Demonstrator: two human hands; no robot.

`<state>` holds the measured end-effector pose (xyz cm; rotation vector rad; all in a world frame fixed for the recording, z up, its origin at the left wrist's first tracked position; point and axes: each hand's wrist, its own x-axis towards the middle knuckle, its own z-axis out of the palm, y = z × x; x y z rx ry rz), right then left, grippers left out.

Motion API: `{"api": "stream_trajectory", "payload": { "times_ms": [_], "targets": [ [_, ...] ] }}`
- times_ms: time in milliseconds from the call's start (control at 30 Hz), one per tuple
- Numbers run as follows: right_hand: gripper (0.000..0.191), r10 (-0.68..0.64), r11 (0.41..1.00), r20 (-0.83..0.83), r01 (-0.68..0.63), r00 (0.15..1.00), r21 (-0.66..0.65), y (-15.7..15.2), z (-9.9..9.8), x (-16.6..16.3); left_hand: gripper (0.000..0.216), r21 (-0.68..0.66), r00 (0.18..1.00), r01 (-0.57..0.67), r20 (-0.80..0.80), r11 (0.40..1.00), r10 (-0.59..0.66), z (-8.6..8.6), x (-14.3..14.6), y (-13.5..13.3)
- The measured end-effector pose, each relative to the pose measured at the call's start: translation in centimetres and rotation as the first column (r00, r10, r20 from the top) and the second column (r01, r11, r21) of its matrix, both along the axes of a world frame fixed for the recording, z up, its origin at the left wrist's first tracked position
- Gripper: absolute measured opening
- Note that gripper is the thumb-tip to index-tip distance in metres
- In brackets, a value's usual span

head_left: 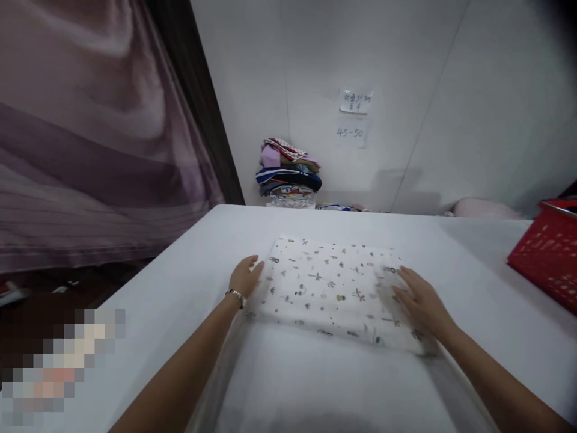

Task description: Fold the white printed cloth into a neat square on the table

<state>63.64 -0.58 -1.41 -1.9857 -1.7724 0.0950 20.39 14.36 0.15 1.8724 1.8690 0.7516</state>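
Observation:
A white cloth [324, 282] printed with small plants and figures lies flat on the white table [333, 385] in front of me. At its left edge is my left hand [246, 278], a bracelet [237, 296] on the wrist. Its fingers look stretched out and apart, partly turned from view. My right hand [421, 300] rests on or just over the cloth's right edge, thumb and fingers apart. Motion blurs that side of the cloth. Pale greyish streaks run from both near corners toward me; I cannot tell whether they are fabric or shadow.
Folded clothes [288, 171] are stacked beyond the table's far edge, by the wall. A red basket [547, 252] stands at the right. A purple curtain [99, 138] hangs at the left. Paper signs [354, 102] are stuck on the wall. A pink bundle [487, 208] shows behind the far edge.

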Motion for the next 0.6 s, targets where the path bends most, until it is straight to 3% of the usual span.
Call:
{"api": "stream_trajectory", "payload": {
  "times_ms": [100,200,300,433,600],
  "targets": [
    [0.059,-0.262,0.964,-0.272,0.237,0.926,-0.123,-4.1,-0.9,1.6,0.048,-0.167,0.991,-0.105,0.062,0.980,0.117,-0.5,-2.5,-3.1],
    [0.063,-0.369,0.925,-0.421,0.284,0.828,-0.252,-7.4,-2.4,2.0,0.052,-0.233,0.989,-0.110,0.069,0.966,0.129,-1.1,-3.1,-5.3],
    [0.067,-0.361,0.924,-0.379,0.272,0.852,-0.269,-9.1,-3.0,1.0,0.046,-0.259,0.995,-0.103,-0.018,0.960,0.102,-1.1,-2.6,-6.0],
    [0.073,-0.381,0.900,-0.225,0.304,0.897,-0.312,-9.2,-2.2,-0.5,0.030,-0.286,0.990,-0.095,-0.130,0.954,0.060,-0.4,-1.5,-5.9],
    [0.075,-0.366,0.894,-0.241,0.267,0.899,-0.360,-8.4,-1.1,-2.5,0.028,-0.239,0.986,-0.084,-0.157,0.967,0.047,2.1,-2.2,-5.0]
  ]
}}
